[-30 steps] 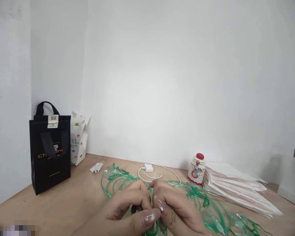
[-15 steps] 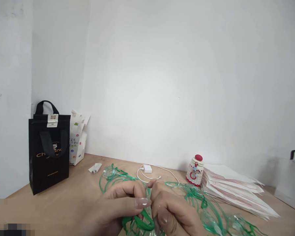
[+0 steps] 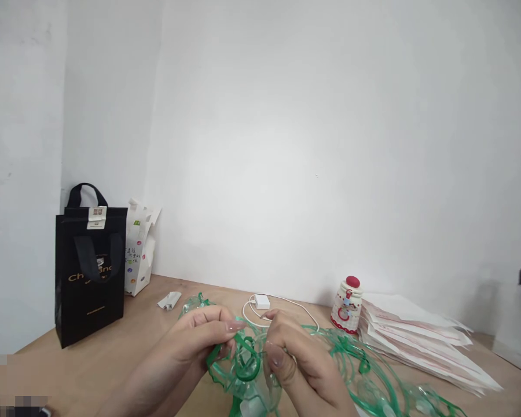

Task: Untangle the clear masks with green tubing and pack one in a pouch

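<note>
At the bottom centre is a clear oxygen mask (image 3: 264,391) with a green strap (image 3: 248,373) looped across it. My left hand (image 3: 195,339) is closed, pinching the green strap between thumb and fingers. On the other side, my right hand (image 3: 301,359) has its thumb and curled fingers closed on the mask's clear edge. Part of the mask is hidden by the fingers and cut off by the frame. Green tubing (image 3: 388,385) lies to the right of my hands, beside another clear mask (image 3: 425,399). Behind my left hand, one more mask (image 3: 192,302) is partly covered.
A black paper bag (image 3: 91,301) and a white printed bag (image 3: 141,255) stand at the left. Further right are a crumpled wrapper (image 3: 169,300), a white charger (image 3: 261,302) with cable, a red-lidded jar (image 3: 346,307) and stacked paper packets (image 3: 421,341) on the wooden table (image 3: 78,370).
My hands have drawn slightly apart, the left one moving leftward. More of the mask and its green strap shows between them. The view has shifted slightly.
</note>
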Tool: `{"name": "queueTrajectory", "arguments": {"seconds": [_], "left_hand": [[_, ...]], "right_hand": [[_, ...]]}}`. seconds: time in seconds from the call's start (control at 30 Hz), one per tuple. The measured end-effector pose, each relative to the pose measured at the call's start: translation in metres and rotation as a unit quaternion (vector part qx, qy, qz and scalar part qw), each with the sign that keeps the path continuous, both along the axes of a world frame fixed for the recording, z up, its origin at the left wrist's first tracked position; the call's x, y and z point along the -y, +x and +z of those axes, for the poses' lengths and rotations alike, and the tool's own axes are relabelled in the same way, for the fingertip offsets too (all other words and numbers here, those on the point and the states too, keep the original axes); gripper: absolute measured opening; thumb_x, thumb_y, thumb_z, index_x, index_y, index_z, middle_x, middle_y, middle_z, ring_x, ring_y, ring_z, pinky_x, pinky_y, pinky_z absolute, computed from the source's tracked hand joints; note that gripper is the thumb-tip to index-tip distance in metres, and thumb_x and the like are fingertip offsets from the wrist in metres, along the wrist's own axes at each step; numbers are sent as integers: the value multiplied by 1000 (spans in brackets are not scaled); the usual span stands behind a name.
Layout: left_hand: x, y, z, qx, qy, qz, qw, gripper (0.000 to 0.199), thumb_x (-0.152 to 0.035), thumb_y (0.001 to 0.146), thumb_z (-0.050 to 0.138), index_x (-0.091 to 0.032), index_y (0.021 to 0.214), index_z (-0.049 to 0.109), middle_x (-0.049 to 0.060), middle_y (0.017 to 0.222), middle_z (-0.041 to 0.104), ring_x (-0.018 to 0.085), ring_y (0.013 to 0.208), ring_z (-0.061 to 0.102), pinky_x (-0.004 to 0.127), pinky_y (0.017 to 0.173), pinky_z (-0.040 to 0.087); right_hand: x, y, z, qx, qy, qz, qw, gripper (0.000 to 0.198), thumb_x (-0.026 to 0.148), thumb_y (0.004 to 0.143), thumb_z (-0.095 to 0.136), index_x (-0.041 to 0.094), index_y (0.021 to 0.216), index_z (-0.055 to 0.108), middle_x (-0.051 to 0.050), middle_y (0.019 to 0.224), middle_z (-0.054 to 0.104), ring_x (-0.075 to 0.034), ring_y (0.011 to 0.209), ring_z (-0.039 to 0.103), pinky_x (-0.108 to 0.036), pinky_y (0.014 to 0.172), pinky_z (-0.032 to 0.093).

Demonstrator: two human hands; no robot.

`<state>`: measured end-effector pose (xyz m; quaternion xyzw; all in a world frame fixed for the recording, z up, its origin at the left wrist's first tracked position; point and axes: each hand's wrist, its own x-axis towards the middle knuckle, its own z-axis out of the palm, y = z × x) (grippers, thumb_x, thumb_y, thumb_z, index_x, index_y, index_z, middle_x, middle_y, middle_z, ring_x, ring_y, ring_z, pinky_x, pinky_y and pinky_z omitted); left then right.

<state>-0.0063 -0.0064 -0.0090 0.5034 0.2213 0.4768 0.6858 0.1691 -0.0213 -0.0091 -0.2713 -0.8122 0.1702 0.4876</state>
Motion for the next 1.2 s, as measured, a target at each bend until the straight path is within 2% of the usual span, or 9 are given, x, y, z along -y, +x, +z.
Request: {"name": "queueTrajectory", "arguments": {"seconds": [0.13,0.4,0.5,0.63,0.77,0.83,0.93,1.03,1.2], "left_hand": [[1,-4,0,-20,26,11,999,24,-29,78,60,-16,61,50,-2,60,47,11,60,36,23,58,32],[-7,-17,4,-39,44,89,994,23,-30,79,59,-16,63,52,-3,63,40,11,61,32,23,59,33],[-4,-17,6,-81,100,90,988,26,-34,79,60,-17,62,51,-3,65,43,12,64,37,22,60,33],[7,-9,6,-164,183,54,968,27,-43,81,56,-19,68,52,-3,66,44,13,65,40,23,60,33],[14,0,4,-228,277,144,922,32,-50,88,40,-21,76,49,-3,68,40,14,66,38,26,62,31],[13,3,1,-225,338,137,904,38,-53,89,34,-20,74,48,-2,69,41,14,65,38,27,62,30],[11,8,-2,-207,406,119,882,42,-55,88,32,-20,72,47,-2,68,40,15,64,38,27,60,29],[12,12,-2,-219,429,131,866,38,-49,90,35,-20,67,42,-2,66,38,14,64,38,27,61,29],[15,10,0,-229,420,133,868,33,-39,92,38,-21,64,39,-2,66,40,14,65,40,26,63,31]], "right_hand": [[1,3,1,14,14,21,1000,29,31,94,37,21,68,43,1,65,44,-16,68,45,-32,78,36],[2,3,7,-10,8,10,1000,29,31,94,37,21,67,42,1,65,42,-16,69,44,-32,76,36],[3,3,6,-17,-2,9,1000,29,31,94,37,21,67,42,1,65,41,-16,69,44,-33,79,36],[2,1,2,-16,-17,55,998,31,35,93,39,21,66,41,2,63,39,-15,65,42,-31,74,37],[2,1,2,-22,-23,92,995,31,37,92,39,22,66,42,2,62,38,-15,62,42,-31,76,38],[3,2,2,-22,-24,102,994,29,36,92,40,22,67,43,3,63,38,-14,61,42,-32,81,37],[2,1,1,-22,-39,106,993,27,36,92,41,22,69,45,2,66,42,-15,66,45,-31,78,38],[1,0,0,-20,-60,109,992,29,39,92,41,22,70,48,1,69,44,-16,72,47,-31,76,37],[1,0,-1,-27,-70,89,993,29,37,93,39,21,73,53,0,69,44,-15,68,45,-28,67,37]]}}
